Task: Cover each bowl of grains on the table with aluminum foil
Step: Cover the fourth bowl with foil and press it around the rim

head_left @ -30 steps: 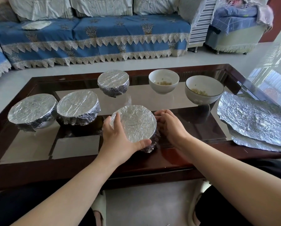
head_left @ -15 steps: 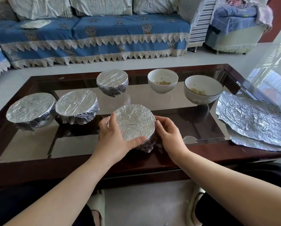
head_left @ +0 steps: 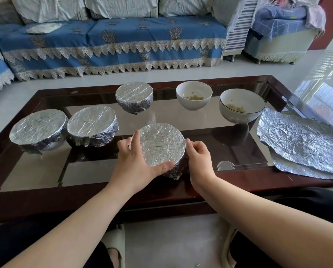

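A foil-covered bowl sits near the front middle of the glass table. My left hand grips its left side, thumb along the front rim. My right hand grips its right side with curled fingers. Three other foil-covered bowls stand at the far left, left of centre and at the back. Two uncovered white bowls with grains stand at the back right, a smaller bowl and a larger bowl. Loose foil sheets lie at the right.
The table has a dark wooden frame close to my knees. A blue-covered sofa runs behind it, with an armchair at the back right. Pale tiled floor lies between my feet.
Both hands have closed in on the front bowl; the right hand moved from beside it to gripping its right side. The bowl has shifted slightly away from the front edge.
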The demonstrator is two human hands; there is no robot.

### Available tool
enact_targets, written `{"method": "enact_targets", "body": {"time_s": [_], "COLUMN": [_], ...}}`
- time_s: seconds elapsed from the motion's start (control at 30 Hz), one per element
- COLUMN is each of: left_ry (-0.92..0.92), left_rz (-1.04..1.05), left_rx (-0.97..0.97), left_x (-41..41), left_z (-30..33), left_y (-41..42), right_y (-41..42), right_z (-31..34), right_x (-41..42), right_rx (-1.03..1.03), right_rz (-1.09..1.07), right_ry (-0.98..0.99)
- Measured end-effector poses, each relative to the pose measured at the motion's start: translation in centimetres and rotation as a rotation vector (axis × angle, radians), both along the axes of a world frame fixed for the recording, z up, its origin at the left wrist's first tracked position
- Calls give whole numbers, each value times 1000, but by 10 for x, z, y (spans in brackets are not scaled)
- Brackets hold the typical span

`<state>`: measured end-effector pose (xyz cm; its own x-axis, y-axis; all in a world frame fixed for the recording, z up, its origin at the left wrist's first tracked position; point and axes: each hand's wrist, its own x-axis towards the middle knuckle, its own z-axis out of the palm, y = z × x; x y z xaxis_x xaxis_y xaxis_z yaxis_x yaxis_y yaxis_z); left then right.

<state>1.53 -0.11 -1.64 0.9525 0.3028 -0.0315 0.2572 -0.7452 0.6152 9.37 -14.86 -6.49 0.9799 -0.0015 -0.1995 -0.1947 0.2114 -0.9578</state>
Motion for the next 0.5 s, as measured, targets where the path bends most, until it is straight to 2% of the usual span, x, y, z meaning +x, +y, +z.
{"method": "enact_targets", "body": {"time_s": [0.5], "left_ry": [-20], "left_rz": [31], "left_rx": [2], "left_x": [-1], "left_z": [0], "left_y": [-5], "right_y": [6], "right_z": [11], "right_x": [10], "right_rx": [17], "right_rz": [3], "right_ry": [64]}}
